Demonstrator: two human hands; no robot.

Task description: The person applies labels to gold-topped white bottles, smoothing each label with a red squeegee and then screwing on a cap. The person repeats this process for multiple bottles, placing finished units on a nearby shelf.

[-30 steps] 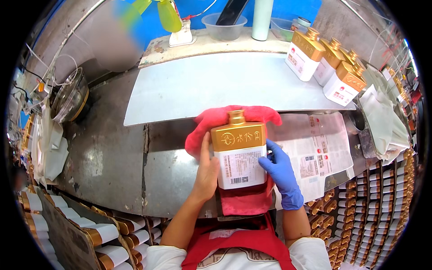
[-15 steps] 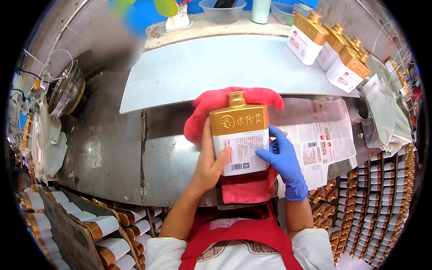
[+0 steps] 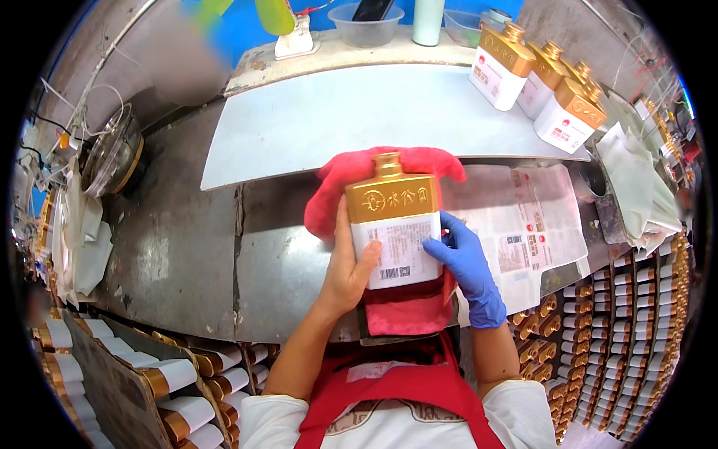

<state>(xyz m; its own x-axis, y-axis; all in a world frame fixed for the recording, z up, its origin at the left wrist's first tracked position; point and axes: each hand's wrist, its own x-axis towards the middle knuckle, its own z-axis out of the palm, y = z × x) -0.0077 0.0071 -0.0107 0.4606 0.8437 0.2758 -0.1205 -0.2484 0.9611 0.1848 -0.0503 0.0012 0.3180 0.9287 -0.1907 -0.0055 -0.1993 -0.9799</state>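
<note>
A flat white bottle with a gold shoulder and neck [image 3: 395, 224] is held upright between both hands, its printed face toward me. Bare, my left hand [image 3: 350, 258] grips the left side, thumb lying on the white front. My right hand [image 3: 465, 262], in a blue glove, clasps the right side with its thumb on the lower front. The fingers behind the bottle are mostly hidden. Beyond and beneath the bottle lies a red cloth [image 3: 327, 202]; red padding [image 3: 407, 318] also shows below the bottle's base.
A pale board [image 3: 321, 112] spans the far side of the metal table [image 3: 172, 254]. Several similar bottles [image 3: 502, 71] stand at its right end. Printed sheets [image 3: 516, 224] lie to the right. Racks of bottles [image 3: 628, 337] flank both sides. A metal bowl [image 3: 112, 153] is at left.
The bottle stays in both hands, in nearly the same pose. The whole view has shifted slightly, with the bottles at the far right now a little further left.
</note>
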